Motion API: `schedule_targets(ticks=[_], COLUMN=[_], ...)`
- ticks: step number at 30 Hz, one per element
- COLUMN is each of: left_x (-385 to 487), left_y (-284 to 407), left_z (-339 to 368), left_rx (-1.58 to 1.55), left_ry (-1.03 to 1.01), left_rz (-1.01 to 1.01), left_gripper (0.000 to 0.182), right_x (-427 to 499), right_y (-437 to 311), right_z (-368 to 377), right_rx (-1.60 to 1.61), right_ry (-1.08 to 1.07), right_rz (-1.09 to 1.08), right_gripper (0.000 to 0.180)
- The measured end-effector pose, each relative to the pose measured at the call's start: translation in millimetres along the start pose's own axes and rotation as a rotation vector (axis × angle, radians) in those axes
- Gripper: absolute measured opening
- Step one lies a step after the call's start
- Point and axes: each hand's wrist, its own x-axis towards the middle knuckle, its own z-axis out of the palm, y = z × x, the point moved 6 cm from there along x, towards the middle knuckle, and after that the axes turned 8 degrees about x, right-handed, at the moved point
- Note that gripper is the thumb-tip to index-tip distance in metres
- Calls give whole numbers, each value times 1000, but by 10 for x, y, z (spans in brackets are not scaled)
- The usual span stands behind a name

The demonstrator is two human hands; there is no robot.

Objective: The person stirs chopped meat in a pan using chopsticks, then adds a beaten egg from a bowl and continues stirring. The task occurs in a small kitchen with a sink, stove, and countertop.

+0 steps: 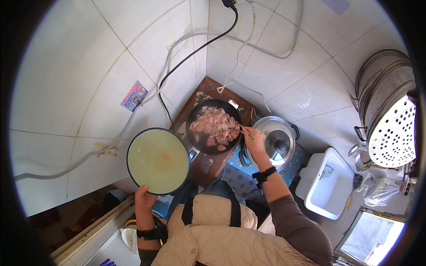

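Note:
My left hand (145, 195) grips the lower rim of a round, pale green board (156, 149) with a dark edge, thumb on top. Small meat scraps and a pinkish smear lie on its surface. Right of the board, a black frying pan (196, 141) holds a heap of sliced, pinkish pale meat (216, 123). My right hand (255, 143) pinches wooden chopsticks (252, 136), their tips at the right edge of the meat. The board overlaps the pan's near-left side in view; whether they touch I cannot tell.
A lidded steel pot (286, 133) stands right of the pan on a blue patterned cloth (234, 159). The pan rests on a worn brown wooden table (206, 87) in a tiled corner. Cables (196, 51) hang along the wall. A white basin (332, 186) stands farther right, below hanging steamer trays (394, 133).

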Motion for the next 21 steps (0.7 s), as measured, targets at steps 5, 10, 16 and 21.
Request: schedule_targets(ticks=[5,10,16,21], left_x=[10,46,2,-42], left_y=[6,-16,11,22], left_z=[-9,1,-30,-19], left_rx=[21,30,31,20], left_ry=[8,-6,8,0], left_rz=[-27,-35,-22,-9], left_gripper=[77,76,77,77], right_x=[-155,-397,-267,88], right_y=[16,-33,-112,12], right_z=[549,916,587,372], right_rx=[307,479,156,199], right_ry=[-1,-297,-314,-131], right_rz=[78,246,-63,-25], right_gripper=[20,19,17,16])
